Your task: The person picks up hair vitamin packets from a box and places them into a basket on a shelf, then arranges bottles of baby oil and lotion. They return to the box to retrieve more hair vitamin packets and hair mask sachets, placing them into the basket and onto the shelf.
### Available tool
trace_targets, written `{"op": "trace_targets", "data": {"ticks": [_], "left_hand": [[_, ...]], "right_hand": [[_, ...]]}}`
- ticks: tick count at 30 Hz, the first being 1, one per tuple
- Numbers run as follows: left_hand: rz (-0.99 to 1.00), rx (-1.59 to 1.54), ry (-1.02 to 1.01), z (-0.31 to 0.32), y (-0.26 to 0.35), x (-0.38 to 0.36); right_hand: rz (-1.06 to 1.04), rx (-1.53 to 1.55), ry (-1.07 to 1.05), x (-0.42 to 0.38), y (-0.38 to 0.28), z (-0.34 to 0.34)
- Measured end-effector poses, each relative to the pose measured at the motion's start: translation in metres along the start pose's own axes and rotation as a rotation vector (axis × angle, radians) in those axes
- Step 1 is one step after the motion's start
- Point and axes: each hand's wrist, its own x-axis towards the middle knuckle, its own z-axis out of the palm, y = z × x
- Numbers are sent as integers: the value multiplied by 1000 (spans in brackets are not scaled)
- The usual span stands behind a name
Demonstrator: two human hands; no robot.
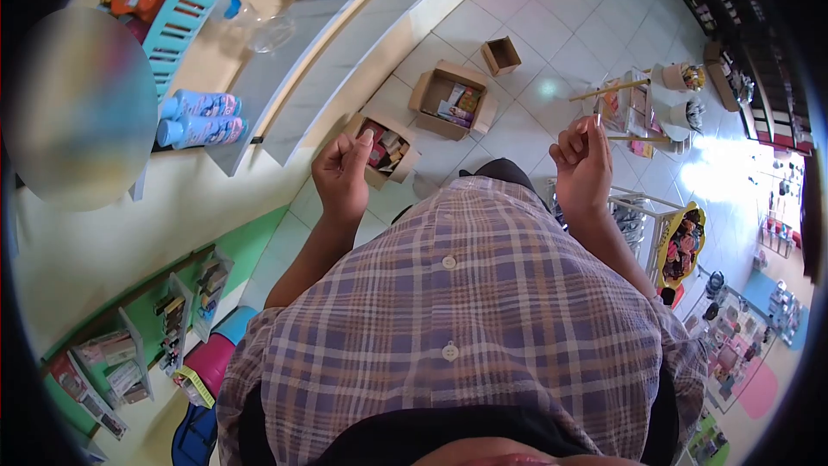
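Note:
My left hand (342,174) is raised in front of my body, its fingers curled in and the thumb pressed against them. Whatever it might hold is too small to make out. Behind it on the floor stands an open box of small packages (395,148). On the other side, my right hand (584,160) is up too, with its fingers bent together near the thumb. No object can be made out in it. Between the hands, further off, an open cardboard box (452,100) holds colourful packets.
Grey shelves (302,47) at the left carry blue bottles (203,131), a clear bottle and a turquoise basket (184,13). A small box (501,55) sits on the tiles. At the right stand a white rack and a yellow-edged tray (682,244).

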Motion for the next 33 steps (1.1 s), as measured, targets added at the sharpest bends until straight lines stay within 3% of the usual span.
{"op": "trace_targets", "data": {"ticks": [5,6,8,10,13,18,22,24,28,29,30,32,33], "left_hand": [[-94,34,-52,29,-31,11],[-36,133,-74,35,-52,15],[-23,252,-111,40,-99,17],[-132,445,-98,46,-151,23],[-111,516,-166,57,-199,24],[-132,599,-329,92,-264,39],[-230,681,-408,94,-363,51],[-276,827,-432,85,-421,61],[-372,991,-353,72,-529,83],[-403,1045,-418,67,-559,89],[-424,1047,-415,64,-587,92],[-185,1086,-440,59,-641,97],[-392,1169,-551,64,-644,109]], "right_hand": [[100,-13,46,31,14,-33],[112,-10,62,47,27,-46],[2,-689,-122,84,67,-79],[57,-903,-21,116,112,-114],[272,-762,117,158,158,-125],[505,-812,43,222,247,-145],[535,-911,-93,251,332,-204],[592,-1204,-184,264,368,-243],[612,-1386,-193,306,422,-305],[594,-1448,-178,316,440,-321],[612,-1450,-189,327,458,-333],[526,-1252,-46,353,488,-350],[542,-1259,-55,361,494,-350]]}}
